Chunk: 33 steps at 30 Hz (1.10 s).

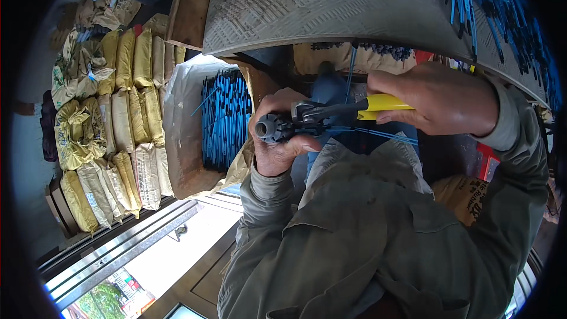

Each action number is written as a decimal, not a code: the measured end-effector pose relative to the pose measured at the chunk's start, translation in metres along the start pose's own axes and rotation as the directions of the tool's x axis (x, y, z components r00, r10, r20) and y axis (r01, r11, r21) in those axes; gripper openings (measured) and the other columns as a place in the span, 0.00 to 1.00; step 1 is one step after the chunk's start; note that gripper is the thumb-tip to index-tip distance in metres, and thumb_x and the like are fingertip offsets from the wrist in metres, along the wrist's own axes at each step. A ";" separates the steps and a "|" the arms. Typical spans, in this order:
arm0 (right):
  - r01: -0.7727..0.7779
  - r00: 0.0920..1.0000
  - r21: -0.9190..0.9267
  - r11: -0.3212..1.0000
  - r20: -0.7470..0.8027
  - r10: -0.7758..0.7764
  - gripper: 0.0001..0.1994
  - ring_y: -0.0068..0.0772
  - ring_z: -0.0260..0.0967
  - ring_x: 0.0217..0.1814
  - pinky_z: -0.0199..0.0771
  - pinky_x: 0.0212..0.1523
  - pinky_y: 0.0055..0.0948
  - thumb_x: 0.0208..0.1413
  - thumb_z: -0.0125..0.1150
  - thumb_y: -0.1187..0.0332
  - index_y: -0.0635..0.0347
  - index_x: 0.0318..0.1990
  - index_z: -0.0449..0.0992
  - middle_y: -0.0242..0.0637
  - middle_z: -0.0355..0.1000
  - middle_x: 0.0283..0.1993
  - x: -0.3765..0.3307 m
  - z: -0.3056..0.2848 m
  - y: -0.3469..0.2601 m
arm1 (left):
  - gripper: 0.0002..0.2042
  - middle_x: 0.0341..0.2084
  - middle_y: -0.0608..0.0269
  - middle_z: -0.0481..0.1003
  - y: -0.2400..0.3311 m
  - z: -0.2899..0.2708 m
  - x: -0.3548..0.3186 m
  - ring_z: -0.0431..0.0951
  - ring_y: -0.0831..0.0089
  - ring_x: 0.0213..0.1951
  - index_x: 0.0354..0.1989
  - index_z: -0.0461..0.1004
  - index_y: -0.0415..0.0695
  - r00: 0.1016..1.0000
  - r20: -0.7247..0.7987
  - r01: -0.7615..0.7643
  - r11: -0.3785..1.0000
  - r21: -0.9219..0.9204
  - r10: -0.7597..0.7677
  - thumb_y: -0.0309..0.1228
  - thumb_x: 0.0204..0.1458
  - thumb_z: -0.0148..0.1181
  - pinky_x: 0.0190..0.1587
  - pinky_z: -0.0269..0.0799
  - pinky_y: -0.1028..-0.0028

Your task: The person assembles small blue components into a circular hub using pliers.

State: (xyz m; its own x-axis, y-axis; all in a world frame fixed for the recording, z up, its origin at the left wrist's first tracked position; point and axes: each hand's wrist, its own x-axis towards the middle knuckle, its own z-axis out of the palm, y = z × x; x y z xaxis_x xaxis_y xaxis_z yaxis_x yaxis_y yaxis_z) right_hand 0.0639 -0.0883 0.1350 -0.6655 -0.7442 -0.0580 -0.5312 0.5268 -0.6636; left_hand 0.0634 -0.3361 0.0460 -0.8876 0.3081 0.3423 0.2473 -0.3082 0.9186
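Worn on the head, looking steeply down over the chest at the left hand [277, 136] and right hand [440, 100], both close. Wide fisheye, edges bent, metal tabletop [331, 6] along the upper rim.

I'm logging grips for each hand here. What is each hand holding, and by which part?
The right hand grips pliers by their yellow handle. The left hand is wrapped around a grey ribbed cylindrical fitting, gripping its rear body.
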 end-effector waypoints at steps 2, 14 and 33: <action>0.013 1.000 -0.051 0.999 -0.022 -0.014 0.11 0.43 0.71 0.22 0.65 0.20 0.32 0.53 0.57 0.66 0.60 0.38 0.62 0.42 0.68 0.23 0.000 0.007 0.002 | 0.28 0.28 0.60 0.72 0.003 0.005 0.000 0.71 0.71 0.31 0.33 0.68 0.39 0.999 -0.037 0.020 1.000 -0.008 -0.020 0.40 0.24 0.76 0.35 0.67 0.73; 0.106 0.818 -0.081 0.991 -0.559 -0.133 0.12 0.44 0.72 0.30 0.70 0.26 0.35 0.45 0.55 0.78 0.62 0.39 0.66 0.42 0.69 0.32 0.037 0.118 0.036 | 0.29 0.27 0.58 0.72 0.002 0.007 0.008 0.74 0.69 0.32 0.35 0.67 0.38 0.979 -0.202 -0.021 0.995 0.094 0.040 0.51 0.35 0.68 0.36 0.69 0.72; 0.355 0.786 -0.085 0.931 -0.512 -0.346 0.26 0.44 0.55 0.63 0.49 0.64 0.42 0.59 0.45 0.52 0.58 0.59 0.59 0.49 0.57 0.61 0.047 0.093 0.101 | 0.29 0.36 0.60 0.75 -0.043 -0.119 0.004 0.73 0.67 0.41 0.41 0.71 0.41 0.957 -0.225 -0.094 0.543 -0.835 -0.181 0.58 0.49 0.48 0.49 0.67 0.63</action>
State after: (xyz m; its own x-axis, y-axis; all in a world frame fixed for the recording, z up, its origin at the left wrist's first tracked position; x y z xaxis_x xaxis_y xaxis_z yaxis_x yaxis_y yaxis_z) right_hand 0.0283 -0.1082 -0.0042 -0.6075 -0.5567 0.5665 -0.7755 0.2613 -0.5748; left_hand 0.0027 -0.4281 -0.0154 -0.9821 0.1480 0.1166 -0.1069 -0.9474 0.3018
